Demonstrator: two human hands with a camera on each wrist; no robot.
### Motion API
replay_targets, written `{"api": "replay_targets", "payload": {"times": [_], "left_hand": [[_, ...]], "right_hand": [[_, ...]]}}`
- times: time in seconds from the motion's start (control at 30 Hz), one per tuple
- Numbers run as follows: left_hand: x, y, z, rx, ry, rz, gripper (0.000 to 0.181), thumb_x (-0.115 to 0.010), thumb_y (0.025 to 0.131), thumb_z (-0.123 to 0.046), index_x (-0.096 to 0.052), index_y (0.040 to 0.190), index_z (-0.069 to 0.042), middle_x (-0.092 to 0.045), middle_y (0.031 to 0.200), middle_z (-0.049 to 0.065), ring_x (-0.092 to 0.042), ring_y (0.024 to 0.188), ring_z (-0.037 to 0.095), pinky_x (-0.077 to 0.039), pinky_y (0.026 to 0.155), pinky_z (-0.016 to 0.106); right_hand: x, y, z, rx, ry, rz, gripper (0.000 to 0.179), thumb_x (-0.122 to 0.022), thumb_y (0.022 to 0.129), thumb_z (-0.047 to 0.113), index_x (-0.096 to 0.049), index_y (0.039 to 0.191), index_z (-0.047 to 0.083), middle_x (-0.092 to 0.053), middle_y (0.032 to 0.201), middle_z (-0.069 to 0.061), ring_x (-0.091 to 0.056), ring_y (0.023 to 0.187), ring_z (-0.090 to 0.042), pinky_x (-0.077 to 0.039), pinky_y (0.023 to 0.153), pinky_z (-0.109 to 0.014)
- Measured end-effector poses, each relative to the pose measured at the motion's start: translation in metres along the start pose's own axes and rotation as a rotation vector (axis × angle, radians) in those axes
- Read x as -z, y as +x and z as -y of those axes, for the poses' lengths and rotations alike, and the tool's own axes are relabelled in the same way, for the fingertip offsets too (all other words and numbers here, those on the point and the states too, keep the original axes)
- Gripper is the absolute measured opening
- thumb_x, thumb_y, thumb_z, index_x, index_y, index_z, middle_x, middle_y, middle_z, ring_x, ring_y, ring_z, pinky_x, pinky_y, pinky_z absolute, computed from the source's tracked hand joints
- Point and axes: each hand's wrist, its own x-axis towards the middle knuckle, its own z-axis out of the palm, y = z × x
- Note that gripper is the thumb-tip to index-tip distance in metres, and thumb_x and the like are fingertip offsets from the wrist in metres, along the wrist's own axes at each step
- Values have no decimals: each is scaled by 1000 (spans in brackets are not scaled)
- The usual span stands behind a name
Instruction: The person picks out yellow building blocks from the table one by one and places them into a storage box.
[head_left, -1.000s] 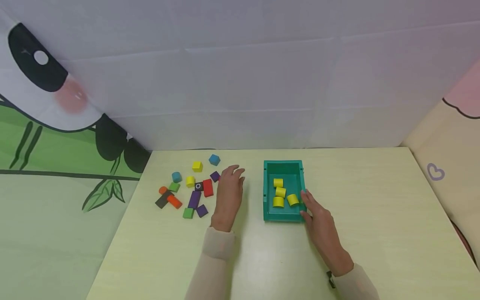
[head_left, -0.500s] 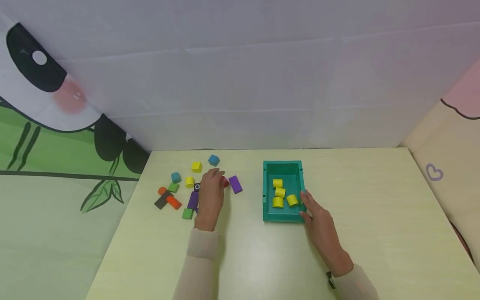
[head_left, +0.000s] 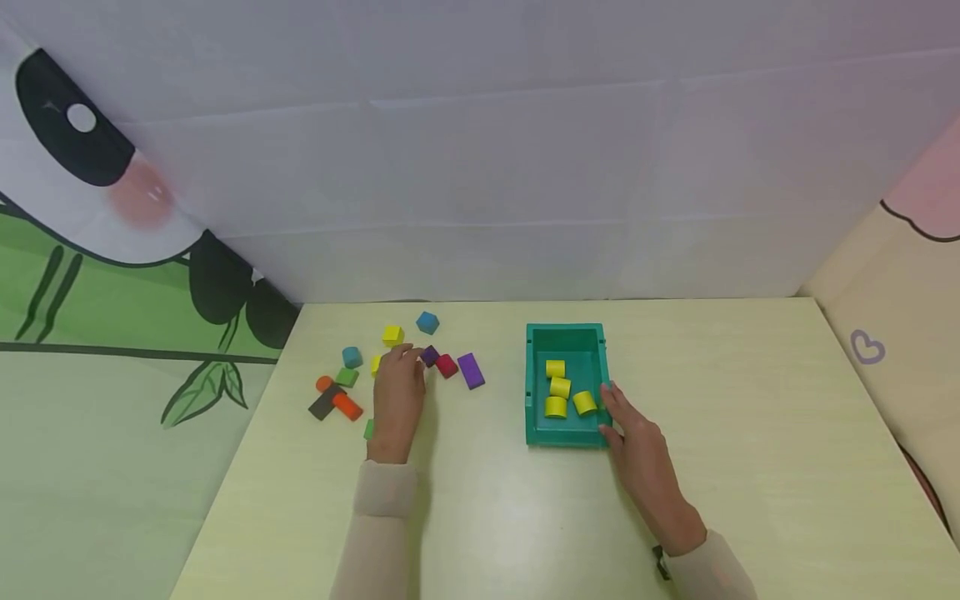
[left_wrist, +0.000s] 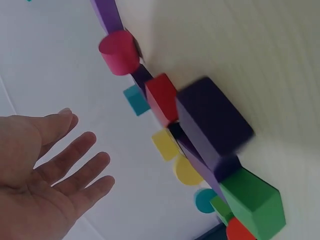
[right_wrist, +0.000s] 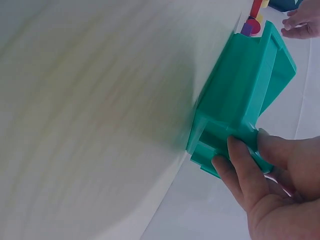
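Note:
My left hand (head_left: 397,404) is over the loose blocks at the left of the table, covering some of them. In the left wrist view its fingers are loosely spread and hold nothing, beside a dark purple block (left_wrist: 212,117), a red block (left_wrist: 162,98) and a green block (left_wrist: 255,202). Just right of this hand lie a small purple cube (head_left: 429,356), a red cylinder (head_left: 447,366) and a purple rectangular block (head_left: 471,371). My right hand (head_left: 648,471) grips the right side of a green bin (head_left: 564,340), thumb and fingers at its rim. Several yellow cylinders (head_left: 556,407) lie inside.
Farther back are a yellow cube (head_left: 393,336) and a blue block (head_left: 427,322). To the left lie another blue block (head_left: 352,357), a small green block (head_left: 347,377), a dark grey block (head_left: 322,405) and an orange cylinder (head_left: 347,406). A wall cloth (head_left: 525,250) borders the table's back edge.
My left hand has moved left across the blocks, uncovering the purple rectangular block, the red cylinder and the purple cube. The right hand and the bin have stayed in place.

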Motion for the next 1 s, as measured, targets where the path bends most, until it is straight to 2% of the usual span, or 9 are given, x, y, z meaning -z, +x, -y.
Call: {"api": "replay_targets", "payload": {"times": [0.23,0.6,0.8,1.0], "left_hand": [[2,5,20,57,26,21,29,-66,103,-1,-70,131,5,-63,139,24,-59,127,43,-51,112,52],[2,13,50,75,48,45,36,-64,101,4,-63,136,11,-60,139,30,-58,129,47,-49,114,55],[2,18,59,109,60,79,41,-63,102,3,-58,142,10,-56,146,31,-55,134,47,-46,116,55],[3,20,62,159,84,151,44,-59,104,4,-53,147,10,-50,152,31,-50,141,48,-41,120,56]], "right_hand": [[1,-1,0,8,6,-6,72,-77,90,-7,-46,155,-3,-46,159,-21,-51,139,-45,-49,107,-56],[1,0,1,-1,11,4,71,-76,91,-6,-46,155,-3,-46,160,-20,-50,140,-45,-49,108,-56],[2,0,2,-3,15,2,70,-76,92,-6,-46,155,-3,-46,160,-20,-50,140,-44,-49,108,-57],[2,0,2,-7,12,8,70,-76,92,-6,-46,155,-3,-45,161,-20,-50,141,-44,-49,108,-57]]}}
